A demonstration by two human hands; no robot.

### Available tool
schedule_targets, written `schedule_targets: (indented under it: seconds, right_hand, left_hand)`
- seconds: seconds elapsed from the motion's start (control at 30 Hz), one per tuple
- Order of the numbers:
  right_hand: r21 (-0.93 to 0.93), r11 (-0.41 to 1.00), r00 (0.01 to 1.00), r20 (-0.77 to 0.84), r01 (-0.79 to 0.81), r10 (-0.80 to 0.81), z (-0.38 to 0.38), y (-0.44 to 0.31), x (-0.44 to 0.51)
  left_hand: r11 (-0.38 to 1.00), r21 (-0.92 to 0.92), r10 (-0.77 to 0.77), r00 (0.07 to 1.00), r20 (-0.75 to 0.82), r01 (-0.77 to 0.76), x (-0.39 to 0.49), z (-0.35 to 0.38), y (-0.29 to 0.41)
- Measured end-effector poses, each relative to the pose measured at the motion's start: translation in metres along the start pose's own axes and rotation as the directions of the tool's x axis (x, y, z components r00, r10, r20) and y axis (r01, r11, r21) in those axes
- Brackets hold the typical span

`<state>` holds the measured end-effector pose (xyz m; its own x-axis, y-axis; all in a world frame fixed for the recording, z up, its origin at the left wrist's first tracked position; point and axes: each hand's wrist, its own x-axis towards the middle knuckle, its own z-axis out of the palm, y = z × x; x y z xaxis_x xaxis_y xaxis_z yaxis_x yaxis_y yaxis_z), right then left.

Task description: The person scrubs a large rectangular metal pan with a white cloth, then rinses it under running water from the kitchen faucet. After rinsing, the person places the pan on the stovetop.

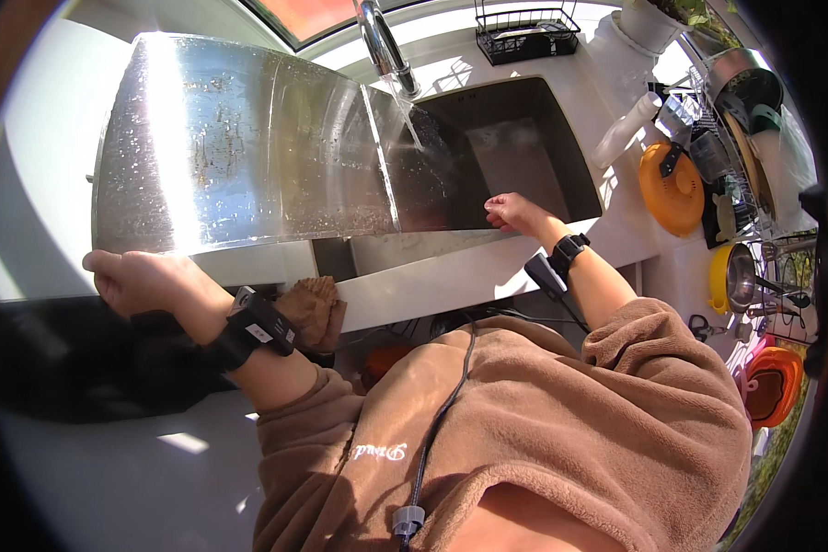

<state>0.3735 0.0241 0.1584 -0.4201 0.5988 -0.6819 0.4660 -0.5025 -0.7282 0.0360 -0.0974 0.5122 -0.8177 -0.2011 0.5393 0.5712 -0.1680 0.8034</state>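
Note:
A large, wet stainless steel panel [241, 152] slants across the left part of the sink basin [566, 145], its right end reaching down inside. Drops and brownish stains mark its surface. My left hand [141, 276] grips the panel's near left corner, the thumb at the edge and the other fingers partly hidden. From the chrome faucet [383, 48] a stream of water falls on the panel's right part and splashes. Over the basin's front rim is my right hand [517, 212], its fingers curled in, apart from the panel, with nothing visible in it.
A black wire basket [528, 41] stands behind the sink. To the right are a white bottle [628, 131], an orange lid [671, 190], a yellow-rimmed strainer [731, 276] and a crowded dish rack [738, 152]. Crumpled brown paper [310, 310] sits by the open drawer [414, 252] below the counter.

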Motion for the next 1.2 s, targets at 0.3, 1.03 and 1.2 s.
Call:
schedule_targets:
  seconds: [0.3,1.03,1.2]
  right_hand:
    - [0.954,0.068,0.941,0.272,-0.290,0.203,0.069,-0.001,0.025]
    - [0.974,0.087,0.913,-0.227,0.210,0.338,-0.016,0.015,-0.009]
    - [0.954,0.155,0.926,-0.287,0.255,0.246,-0.035,0.030,0.005]
  left_hand:
    - [0.999,-0.029,0.020,0.998,-0.060,-0.021,0.000,-0.002,-0.007]
    - [0.970,0.204,0.168,0.973,-0.159,-0.134,0.017,-0.040,-0.001]
    - [0.927,0.345,0.207,0.968,-0.140,-0.149,0.024,-0.045,-0.002]
